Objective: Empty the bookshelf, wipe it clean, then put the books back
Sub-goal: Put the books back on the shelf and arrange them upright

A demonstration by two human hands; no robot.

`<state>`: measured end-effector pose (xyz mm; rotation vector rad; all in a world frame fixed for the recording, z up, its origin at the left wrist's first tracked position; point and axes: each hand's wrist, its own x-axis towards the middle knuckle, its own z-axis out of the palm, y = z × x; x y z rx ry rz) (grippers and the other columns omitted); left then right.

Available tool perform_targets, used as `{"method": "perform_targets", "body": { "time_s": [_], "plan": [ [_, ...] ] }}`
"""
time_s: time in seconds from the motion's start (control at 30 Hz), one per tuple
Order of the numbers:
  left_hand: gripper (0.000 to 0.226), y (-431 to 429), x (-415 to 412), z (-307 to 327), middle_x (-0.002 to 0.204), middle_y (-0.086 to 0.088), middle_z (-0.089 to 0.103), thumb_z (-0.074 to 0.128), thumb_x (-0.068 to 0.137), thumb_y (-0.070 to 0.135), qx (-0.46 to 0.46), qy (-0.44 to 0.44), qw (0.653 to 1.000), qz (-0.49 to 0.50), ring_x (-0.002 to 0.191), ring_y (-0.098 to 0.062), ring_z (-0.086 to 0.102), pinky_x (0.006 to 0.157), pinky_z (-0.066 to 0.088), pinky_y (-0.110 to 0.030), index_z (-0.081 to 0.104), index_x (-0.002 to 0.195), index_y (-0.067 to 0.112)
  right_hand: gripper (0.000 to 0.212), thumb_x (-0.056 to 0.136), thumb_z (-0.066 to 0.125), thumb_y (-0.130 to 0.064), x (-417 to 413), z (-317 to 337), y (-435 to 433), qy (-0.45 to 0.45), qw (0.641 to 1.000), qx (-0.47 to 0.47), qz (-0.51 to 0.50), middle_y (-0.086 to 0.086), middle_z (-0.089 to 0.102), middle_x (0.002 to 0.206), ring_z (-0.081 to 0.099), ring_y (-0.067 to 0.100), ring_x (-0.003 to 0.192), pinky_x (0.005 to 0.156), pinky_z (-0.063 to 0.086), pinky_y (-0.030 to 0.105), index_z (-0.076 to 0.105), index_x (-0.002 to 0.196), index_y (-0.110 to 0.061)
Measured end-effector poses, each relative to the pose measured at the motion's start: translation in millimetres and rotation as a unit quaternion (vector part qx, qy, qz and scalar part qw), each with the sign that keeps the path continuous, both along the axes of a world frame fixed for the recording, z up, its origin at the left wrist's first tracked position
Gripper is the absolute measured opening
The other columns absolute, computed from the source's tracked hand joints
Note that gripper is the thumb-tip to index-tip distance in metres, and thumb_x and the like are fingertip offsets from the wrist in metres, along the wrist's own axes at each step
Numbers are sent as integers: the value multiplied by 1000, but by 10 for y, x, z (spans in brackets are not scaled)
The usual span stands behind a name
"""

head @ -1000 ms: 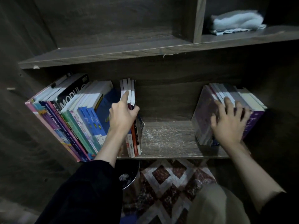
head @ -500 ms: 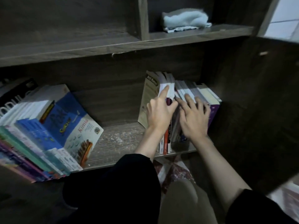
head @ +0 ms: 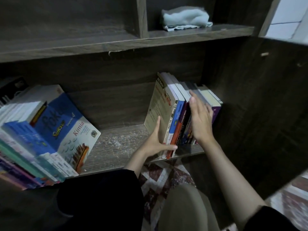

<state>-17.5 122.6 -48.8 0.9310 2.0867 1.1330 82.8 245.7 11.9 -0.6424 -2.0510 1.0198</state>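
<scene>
On the dusty lower board of the dark wooden bookshelf (head: pixel 120 147) stand two groups of books. The left group (head: pixel 50 130) leans left, a blue "Kimia" book outermost. The right group (head: pixel 176 117) stands upright against the shelf's right wall, with a beige book (head: pixel 161 110) at its left end. My left hand (head: pixel 156 142) has its thumb flat on the beige cover and straight fingers across the low ends of the spines. My right hand (head: pixel 200 119) lies flat, fingers straight, against the spines further right.
A folded pale blue cloth (head: pixel 185 18) lies in the upper right compartment. A dark panel (head: pixel 258 114) closes the right side. Below the shelf a patterned rug (head: pixel 163 177) shows, with my knee (head: pixel 183 205) over it.
My left hand carried a few books from the left group across to the right group. It has slid from their tops down to their lower spines. My view swung right.
</scene>
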Motion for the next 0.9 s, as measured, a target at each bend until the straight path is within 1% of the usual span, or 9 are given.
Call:
{"method": "perform_targets", "body": {
  "time_s": [0.1, 0.23, 0.37, 0.43, 0.5, 0.63, 0.73, 0.8, 0.9],
  "plan": [
    [142, 87, -25, -216, 159, -2, 6, 87, 56, 40, -30, 76, 997, 16, 143, -28, 18, 111, 27, -58, -35, 126, 61, 81, 77, 32, -77, -10, -16, -47, -2, 1000, -11, -21, -3, 25, 155, 12, 21, 143, 113, 15, 47, 19, 148, -40],
    [136, 112, -25, -278, 153, -6, 30, 84, 63, 42, -37, 130, 990, 32, 132, -31, 42, 106, 36, -55, -34, 128, 60, 87, 79, 42, -74, -90, -86, -71, -24, 995, 86, -47, 3, 27, 155, 15, 20, 143, 115, 1, 36, 13, 150, -33],
    [132, 82, -53, -308, 150, -10, 37, 81, 66, 48, -48, 159, 986, 32, 124, -34, 50, 99, 43, -56, -35, 130, 57, 85, 85, 44, -66, -137, -142, -109, -24, 992, 111, -55, 6, 25, 156, 14, 19, 143, 116, -5, 35, 8, 152, -27],
    [133, 82, -34, -290, 149, -13, 38, 80, 66, 50, -65, 170, 983, 36, 121, -35, 53, 98, 44, -56, -37, 129, 56, 89, 85, 51, -64, -134, -157, -112, 10, 992, 109, -68, 4, 25, 156, 17, 18, 142, 119, 7, 46, 4, 152, -27],
    [133, 79, -28, -272, 151, -12, 34, 79, 66, 52, -75, 179, 980, 40, 122, -37, 52, 98, 44, -56, -37, 129, 55, 89, 85, 57, -58, -120, -158, -149, 54, 987, 119, -92, 4, 25, 155, 21, 17, 140, 115, 21, 51, 7, 151, -25],
    [134, 56, -28, -216, 157, -4, 20, 79, 62, 58, -61, 179, 981, 35, 133, -34, 40, 100, 40, -58, -34, 132, 54, 66, 90, 61, -31, -72, -238, -293, 152, 962, 137, -179, 13, 46, 135, 40, 17, 120, 100, 40, 41, 28, 145, -15],
    [130, 13, -22, -161, 158, -1, 17, 77, 62, 60, -57, 171, 983, 27, 137, -31, 34, 103, 38, -56, -28, 139, 49, 50, 86, 60, -8, -63, -325, -462, 201, 944, 159, -209, 15, 52, 115, 45, 17, 106, 92, 41, 28, 40, 131, -14],
    [119, -29, -21, -118, 158, 1, 17, 69, 65, 63, -42, 164, 985, 12, 139, -27, 32, 105, 37, -53, -21, 142, 49, 46, 83, 58, -6, -72, -333, -595, 181, 941, 212, -192, 13, 49, 114, 44, 19, 106, 92, 34, 23, 43, 126, -14],
    [90, -144, 6, 15, 154, 2, 29, 53, 77, 56, 2, 165, 986, -6, 138, -19, 34, 108, 36, -44, 8, 151, 33, 56, 77, 64, -17, -177, -257, -764, 35, 935, 327, -131, 13, 38, 137, 31, 28, 130, 107, 23, 42, 48, 130, -17]
  ]
}}
